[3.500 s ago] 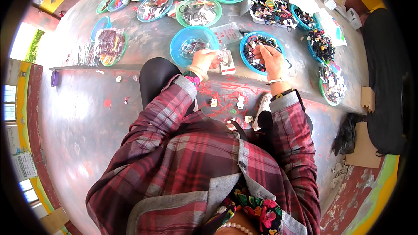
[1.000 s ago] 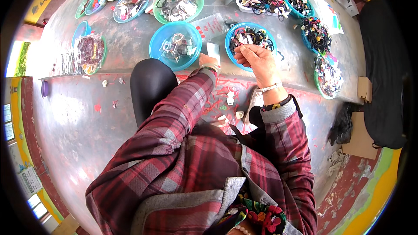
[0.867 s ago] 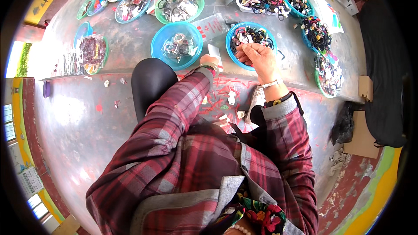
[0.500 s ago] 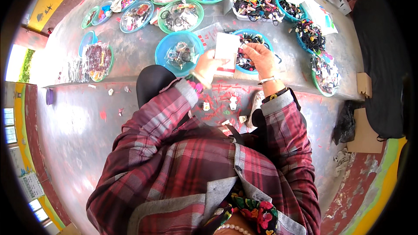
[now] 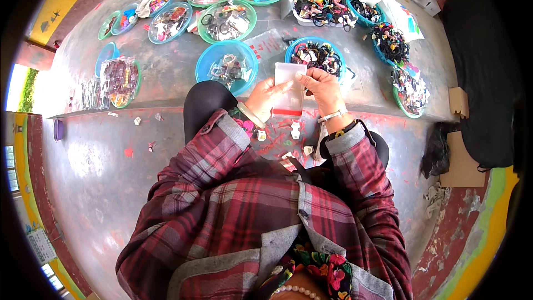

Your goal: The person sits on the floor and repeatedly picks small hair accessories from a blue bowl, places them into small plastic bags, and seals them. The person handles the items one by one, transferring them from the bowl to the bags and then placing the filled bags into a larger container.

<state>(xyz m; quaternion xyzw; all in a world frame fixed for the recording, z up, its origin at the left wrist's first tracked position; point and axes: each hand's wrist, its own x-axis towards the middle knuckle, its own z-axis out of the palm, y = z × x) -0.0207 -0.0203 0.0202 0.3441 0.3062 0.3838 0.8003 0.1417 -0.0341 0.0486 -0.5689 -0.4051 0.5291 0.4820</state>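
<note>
Both hands hold a whitish plastic packet, long and flat, with a red band along its near end. My left hand grips its left side, the thumb lying across the front. My right hand pinches its upper right edge between thumb and fingers. Just beyond it stands a blue basin filled with dark and coloured hair ties. Left of that, another blue basin contains small clear bags of hair ties. Whether anything lies inside the packet I cannot make out.
Several more baskets stand on the raised ledge, among them a green basket and a white tub heaped with hair ties. Scraps such as a white card piece lie on the floor. A black plastic bag sits at the right.
The packet has come down and nearer to me. My right hand has moved down and left, from beside the packet onto its upper right edge.
</note>
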